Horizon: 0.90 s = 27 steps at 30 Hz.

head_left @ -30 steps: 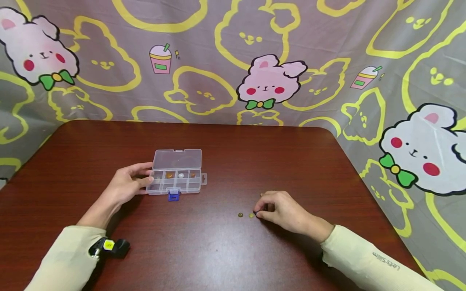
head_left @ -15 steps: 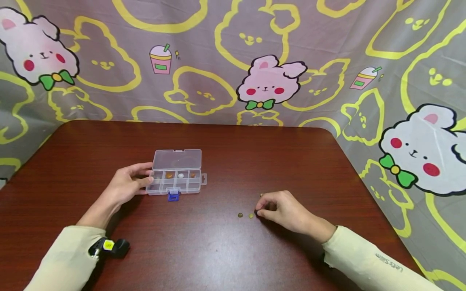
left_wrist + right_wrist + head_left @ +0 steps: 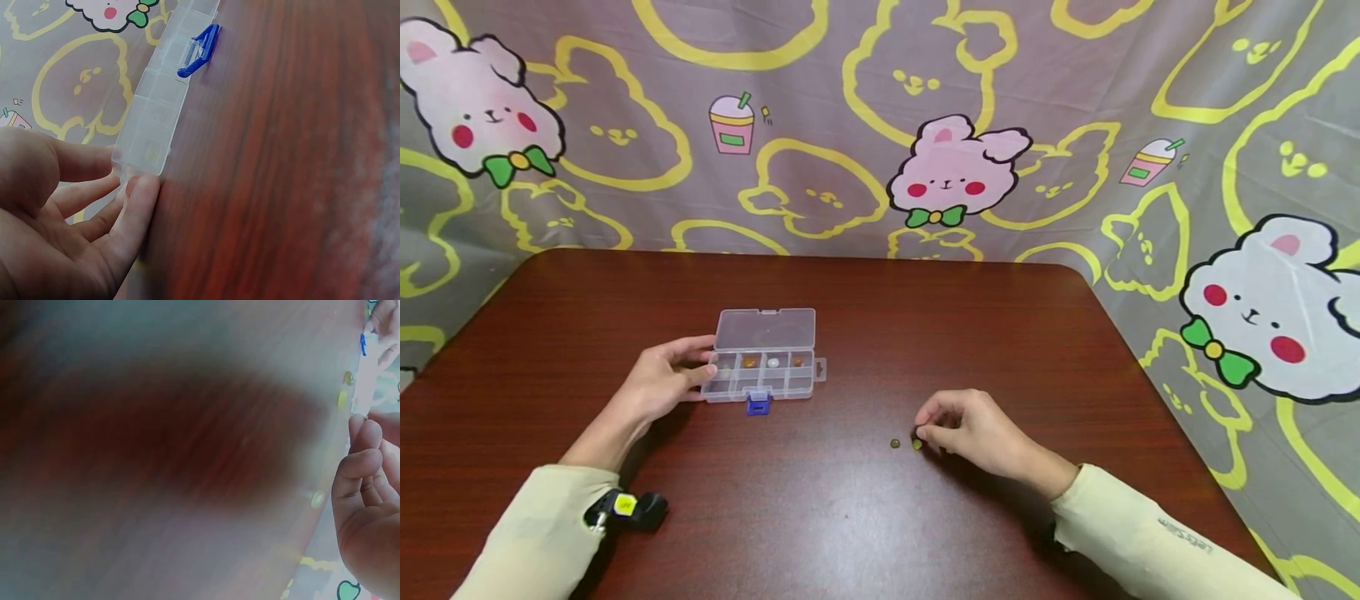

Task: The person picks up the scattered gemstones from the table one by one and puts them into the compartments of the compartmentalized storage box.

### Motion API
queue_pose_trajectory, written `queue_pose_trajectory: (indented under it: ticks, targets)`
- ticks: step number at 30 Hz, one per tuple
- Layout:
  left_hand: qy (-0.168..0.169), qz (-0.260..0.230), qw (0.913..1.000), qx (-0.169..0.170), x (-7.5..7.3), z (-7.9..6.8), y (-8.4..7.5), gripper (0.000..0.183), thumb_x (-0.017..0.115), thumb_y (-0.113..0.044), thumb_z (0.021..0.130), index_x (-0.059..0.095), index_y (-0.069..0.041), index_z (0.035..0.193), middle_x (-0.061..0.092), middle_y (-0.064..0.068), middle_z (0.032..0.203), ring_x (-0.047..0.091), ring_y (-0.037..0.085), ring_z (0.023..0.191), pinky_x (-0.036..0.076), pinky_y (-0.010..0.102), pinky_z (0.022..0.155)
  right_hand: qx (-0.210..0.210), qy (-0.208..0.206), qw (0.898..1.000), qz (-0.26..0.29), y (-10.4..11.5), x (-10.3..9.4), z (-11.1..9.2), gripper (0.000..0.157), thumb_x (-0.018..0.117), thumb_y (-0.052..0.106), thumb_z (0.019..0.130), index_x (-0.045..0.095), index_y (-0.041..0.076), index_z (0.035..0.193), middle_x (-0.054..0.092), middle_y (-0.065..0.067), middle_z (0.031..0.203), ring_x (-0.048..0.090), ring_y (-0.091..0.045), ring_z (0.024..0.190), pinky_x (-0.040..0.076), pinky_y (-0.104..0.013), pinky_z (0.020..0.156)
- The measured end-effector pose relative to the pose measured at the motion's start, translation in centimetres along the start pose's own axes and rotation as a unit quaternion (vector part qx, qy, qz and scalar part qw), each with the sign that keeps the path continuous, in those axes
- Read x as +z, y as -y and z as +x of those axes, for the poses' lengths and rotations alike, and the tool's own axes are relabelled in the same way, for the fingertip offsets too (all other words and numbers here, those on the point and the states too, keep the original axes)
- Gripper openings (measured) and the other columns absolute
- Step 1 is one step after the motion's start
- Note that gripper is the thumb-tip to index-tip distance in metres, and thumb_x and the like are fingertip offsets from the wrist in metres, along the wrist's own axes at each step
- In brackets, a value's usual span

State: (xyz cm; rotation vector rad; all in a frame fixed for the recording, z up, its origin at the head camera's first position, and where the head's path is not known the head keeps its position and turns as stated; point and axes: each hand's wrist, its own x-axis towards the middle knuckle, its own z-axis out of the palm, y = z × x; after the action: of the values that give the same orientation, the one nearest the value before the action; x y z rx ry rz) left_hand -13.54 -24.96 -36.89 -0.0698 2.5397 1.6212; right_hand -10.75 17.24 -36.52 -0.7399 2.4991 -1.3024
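A clear plastic compartment box (image 3: 762,385) stands with its lid (image 3: 764,329) raised. Its back row has small orange pieces (image 3: 749,362) and a white one (image 3: 773,362). My left hand (image 3: 662,379) holds the box's left end, thumb at the near side, as the left wrist view (image 3: 81,212) also shows. To the right, my right hand (image 3: 973,429) pinches a small dark bead (image 3: 914,433) between thumb and fingertips, just above the table. Below it lies a yellow-green bead (image 3: 917,445), with an olive bead (image 3: 895,443) to its left. The right wrist view hides the pinched bead.
The brown table (image 3: 850,308) ends at a patterned cloth (image 3: 820,108) behind and at the right. A blue latch (image 3: 758,405) hangs from the box's front. One more pale bead (image 3: 317,499) appears beside my right hand in the right wrist view.
My right hand has moved slightly left and up with the dark bead, to over the yellow-green bead. The left hand and the box have stayed put.
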Motion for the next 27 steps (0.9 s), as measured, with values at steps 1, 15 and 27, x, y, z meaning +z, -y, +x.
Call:
queue_pose_trajectory:
  ticks: [1, 15, 27]
  targets:
    - [-0.001, 0.000, 1.0000, 0.000, 0.0, 0.0, 0.0, 0.054, 0.061, -0.002, 0.098, 0.042, 0.004, 0.149, 0.052, 0.031, 0.134, 0.065, 0.023, 0.094, 0.059, 0.031, 0.070, 0.004, -0.002, 1.000, 0.007, 0.1, 0.1, 0.1, 0.010, 0.075, 0.006, 0.090, 0.071, 0.015, 0.090, 0.069, 0.001, 0.076, 0.057, -0.010, 0.057, 0.047, -0.023, 0.049]
    - [0.002, -0.001, 1.0000, 0.001, 0.0, -0.1, -0.1, 0.054, 0.061, -0.003, 0.099, 0.042, 0.004, 0.149, 0.052, 0.031, 0.134, 0.064, 0.024, 0.094, 0.059, 0.031, 0.070, 0.065, -0.048, 0.991, 0.102, 1.3, 2.1, 1.4, 0.004, 0.075, 0.002, 0.088, 0.072, 0.003, 0.091, 0.068, -0.012, 0.074, 0.054, -0.018, 0.051, 0.044, -0.023, 0.043]
    - [0.000, 0.001, 1.0000, -0.001, 0.0, -0.2, -0.2, 0.054, 0.061, -0.003, 0.099, 0.042, 0.004, 0.149, 0.052, 0.031, 0.134, 0.064, 0.024, 0.094, 0.059, 0.031, 0.070, 0.106, -0.050, 0.980, 0.164, 3.3, 4.5, 2.4, 0.008, 0.076, 0.004, 0.087, 0.073, 0.000, 0.093, 0.068, -0.012, 0.071, 0.050, -0.012, 0.046, 0.035, -0.021, 0.037]
